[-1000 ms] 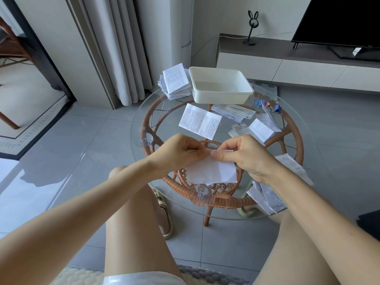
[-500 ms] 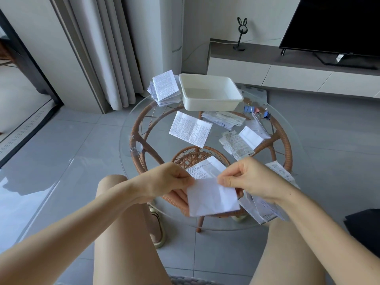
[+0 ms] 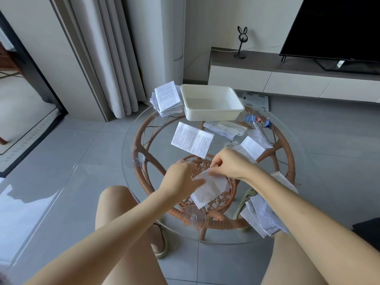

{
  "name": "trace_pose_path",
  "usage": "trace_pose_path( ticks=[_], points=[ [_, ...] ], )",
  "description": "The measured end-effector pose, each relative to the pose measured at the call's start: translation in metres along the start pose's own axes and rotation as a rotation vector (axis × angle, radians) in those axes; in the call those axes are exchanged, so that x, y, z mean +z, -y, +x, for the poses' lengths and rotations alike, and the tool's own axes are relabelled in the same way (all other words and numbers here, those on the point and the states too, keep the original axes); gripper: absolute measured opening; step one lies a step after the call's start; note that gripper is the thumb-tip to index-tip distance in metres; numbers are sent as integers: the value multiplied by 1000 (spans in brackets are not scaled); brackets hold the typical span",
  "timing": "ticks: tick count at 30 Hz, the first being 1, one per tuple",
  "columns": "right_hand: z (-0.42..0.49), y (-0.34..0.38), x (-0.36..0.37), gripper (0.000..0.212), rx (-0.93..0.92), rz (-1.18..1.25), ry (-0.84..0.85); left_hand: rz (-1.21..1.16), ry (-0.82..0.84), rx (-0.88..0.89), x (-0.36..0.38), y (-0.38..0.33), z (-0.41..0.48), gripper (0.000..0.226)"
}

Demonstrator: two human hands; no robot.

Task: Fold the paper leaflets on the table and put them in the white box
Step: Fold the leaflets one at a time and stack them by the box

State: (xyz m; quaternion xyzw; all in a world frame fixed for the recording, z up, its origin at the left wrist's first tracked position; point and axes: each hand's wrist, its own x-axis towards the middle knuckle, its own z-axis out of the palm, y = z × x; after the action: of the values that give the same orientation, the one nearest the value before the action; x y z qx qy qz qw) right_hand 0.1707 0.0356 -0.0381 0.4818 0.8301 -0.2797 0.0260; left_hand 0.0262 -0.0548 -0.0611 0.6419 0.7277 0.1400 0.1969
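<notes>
Head view showed the folding step in hand: both hands worked one white leaflet (image 3: 211,189) just above the near middle of the glass tabletop (image 3: 162,140). The left hand (image 3: 181,177) gripped the sheet's left side with its thumb on top, while the right hand (image 3: 230,164) pinched the upper edge between thumb and fingers, apparently turning it over. The fold looked unfinished, with the paper tilted and not creased flat. Next, I judged, the edges needed lining up and the crease pressing down, then a carry to the white box (image 3: 213,116) at the far edge, which looked empty. An open printed leaflet (image 3: 192,138) lay mid-tabletop, right on that path, so the hand would need to pass above it. A stack of leaflets (image 3: 166,99) sat just beside the box's left wall. More papers (image 3: 226,128) lay before the box, binder clips (image 3: 259,119) toward the far right edge and a small folded sheet (image 3: 253,148) at the right. A loose pile (image 3: 265,214) overhung the near right edge, liable to slide if knocked.
</notes>
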Motion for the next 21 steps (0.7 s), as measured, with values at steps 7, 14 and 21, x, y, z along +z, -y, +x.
trace_pose_path(
  ticks=[7, 14, 21],
  points=[
    [-8, 1, 13, 15, -8, -129, -185, 99, 45, 21, 6, -4, 5, 44],
    [-3, -2, 19, 35, 66, 68, -109, -19, 93, -11, 3, -5, 6, 33],
    [-20, 1, 5, 20, -77, 35, -156, -195, 70, 27, -7, 0, 6, 13]
  ],
)
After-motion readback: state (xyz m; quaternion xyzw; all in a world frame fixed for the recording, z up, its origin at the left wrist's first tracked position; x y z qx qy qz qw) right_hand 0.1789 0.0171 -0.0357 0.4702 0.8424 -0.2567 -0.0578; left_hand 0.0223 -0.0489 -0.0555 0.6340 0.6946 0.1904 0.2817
